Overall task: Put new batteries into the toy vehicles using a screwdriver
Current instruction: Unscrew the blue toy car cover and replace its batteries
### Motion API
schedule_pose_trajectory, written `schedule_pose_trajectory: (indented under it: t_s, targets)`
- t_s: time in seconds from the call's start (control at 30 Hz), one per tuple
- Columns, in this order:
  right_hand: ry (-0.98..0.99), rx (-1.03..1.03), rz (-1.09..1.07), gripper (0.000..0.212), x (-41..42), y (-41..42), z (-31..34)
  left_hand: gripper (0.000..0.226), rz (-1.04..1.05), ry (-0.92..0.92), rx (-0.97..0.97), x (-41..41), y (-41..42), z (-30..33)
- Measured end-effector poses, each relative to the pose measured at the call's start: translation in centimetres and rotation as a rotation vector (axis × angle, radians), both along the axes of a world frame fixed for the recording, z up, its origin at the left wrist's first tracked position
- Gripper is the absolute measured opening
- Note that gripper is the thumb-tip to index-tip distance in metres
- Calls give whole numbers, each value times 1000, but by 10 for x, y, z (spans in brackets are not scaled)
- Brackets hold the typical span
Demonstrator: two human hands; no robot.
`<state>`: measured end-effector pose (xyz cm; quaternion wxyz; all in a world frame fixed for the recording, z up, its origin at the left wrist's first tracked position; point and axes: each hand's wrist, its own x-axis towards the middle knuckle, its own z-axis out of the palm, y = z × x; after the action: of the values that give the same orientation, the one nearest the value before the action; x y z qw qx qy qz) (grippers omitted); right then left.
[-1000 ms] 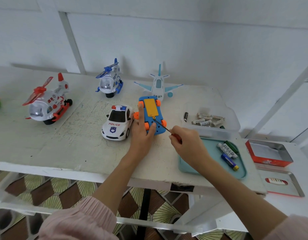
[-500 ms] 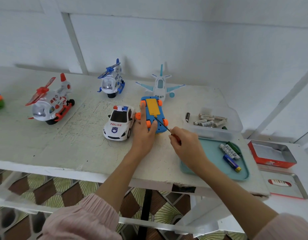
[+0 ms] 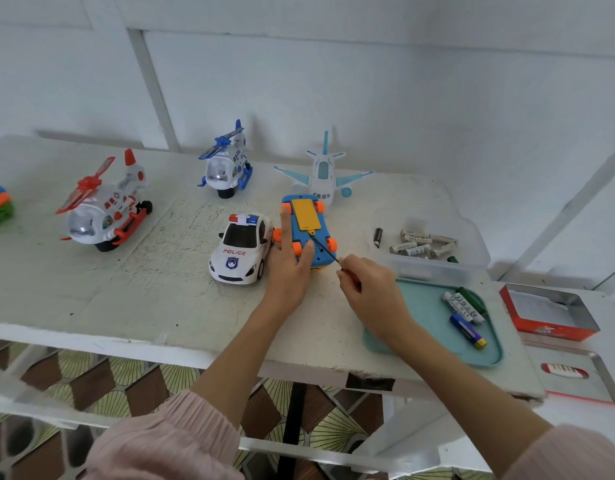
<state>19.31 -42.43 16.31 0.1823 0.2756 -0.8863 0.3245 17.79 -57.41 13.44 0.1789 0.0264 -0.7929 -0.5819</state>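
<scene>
As before, left hand (image 3: 288, 271) steadies upturned car (image 3: 308, 230) — right hand (image 3: 372, 292) pinches screwdriver (image 3: 325, 249) (tip unmoved).

screwdriver (image 3: 325, 247) handle mostly hidden, perhaps red.

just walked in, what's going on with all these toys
A person is working on an upturned blue toy car on the white table. The left hand steadies it while the right hand pinches a thin screwdriver, tip at the yellow battery cover. The cover is still on.
</scene>
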Motion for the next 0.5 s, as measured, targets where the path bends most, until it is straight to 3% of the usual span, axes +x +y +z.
schedule_pose_trajectory:
  t_s: [0.27, 0.5]
  targets:
    - [-137, -78, -15, 6, 3, 11, 16, 64, -33, -49, 123, 3, -2, 16]
    - [-266, -66, -50, 5, -9, 18, 36, 66, -69, -27, 36, 5, -1, 9]
